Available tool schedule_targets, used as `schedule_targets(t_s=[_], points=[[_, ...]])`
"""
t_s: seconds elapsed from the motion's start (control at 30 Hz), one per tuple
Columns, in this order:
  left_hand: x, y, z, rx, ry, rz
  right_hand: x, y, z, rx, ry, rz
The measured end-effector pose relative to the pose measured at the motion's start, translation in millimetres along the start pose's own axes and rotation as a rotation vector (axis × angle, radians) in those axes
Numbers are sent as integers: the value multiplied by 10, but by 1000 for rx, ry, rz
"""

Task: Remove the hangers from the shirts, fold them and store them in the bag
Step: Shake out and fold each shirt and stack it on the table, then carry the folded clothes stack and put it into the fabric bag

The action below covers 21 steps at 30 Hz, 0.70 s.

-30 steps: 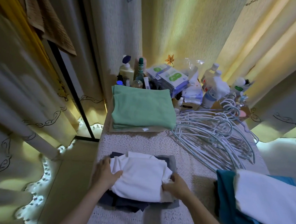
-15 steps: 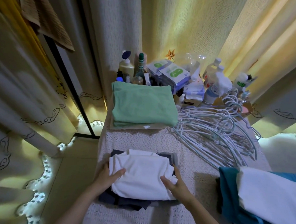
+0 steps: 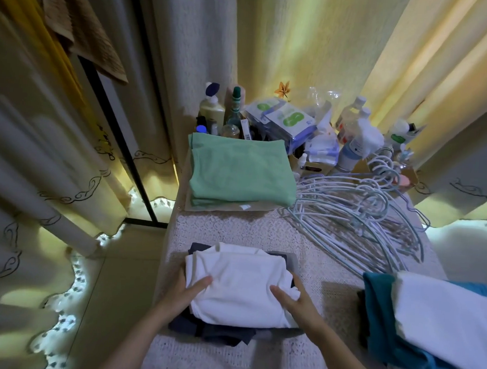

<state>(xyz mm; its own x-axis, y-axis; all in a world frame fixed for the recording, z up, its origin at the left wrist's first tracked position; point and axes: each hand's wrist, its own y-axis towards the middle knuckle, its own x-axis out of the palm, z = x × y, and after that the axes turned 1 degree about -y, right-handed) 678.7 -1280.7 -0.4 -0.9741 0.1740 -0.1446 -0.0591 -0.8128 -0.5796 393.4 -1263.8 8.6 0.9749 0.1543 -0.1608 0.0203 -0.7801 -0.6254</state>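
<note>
A folded white shirt (image 3: pixel 239 291) lies on top of folded dark shirts (image 3: pixel 217 334) at the near end of the lace-covered table (image 3: pixel 234 231). My left hand (image 3: pixel 185 294) grips the white shirt's left edge, thumb on top and fingers hidden at the side. On the right edge, my right hand (image 3: pixel 295 302) holds it the same way. Farther back, a folded green shirt (image 3: pixel 240 173) rests on a flat brown sheet (image 3: pixel 221 210). A heap of pale wire hangers (image 3: pixel 353 218) lies to the right.
A teal garment (image 3: pixel 376 318) with a white one (image 3: pixel 441 321) on it lies at the near right. Bottles (image 3: pixel 212 106), packets (image 3: pixel 285 118) and small boxes crowd the far end. Curtains (image 3: pixel 55 146) hang on the left and behind.
My right hand slid from the white shirt's near right corner up along its right edge. My left thumb moved farther onto the top. The pile stayed in place.
</note>
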Motion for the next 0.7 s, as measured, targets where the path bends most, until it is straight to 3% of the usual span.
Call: schedule_targets(t_s=[0.17,0.37,0.6,0.7], points=[[-137,-316,-9,18,-157,105,68,-77,-202,-59,-55,42],[-264,-1106,-204,50,-349,332,326,-195,-544,-194,-190,-164],[258,-2455,-657,84,-650,867,995,-474,-875,-407,-484,-578],[649,-3019,-964,20,-820,1188,1388,-795,-806,-474,-598,-785]])
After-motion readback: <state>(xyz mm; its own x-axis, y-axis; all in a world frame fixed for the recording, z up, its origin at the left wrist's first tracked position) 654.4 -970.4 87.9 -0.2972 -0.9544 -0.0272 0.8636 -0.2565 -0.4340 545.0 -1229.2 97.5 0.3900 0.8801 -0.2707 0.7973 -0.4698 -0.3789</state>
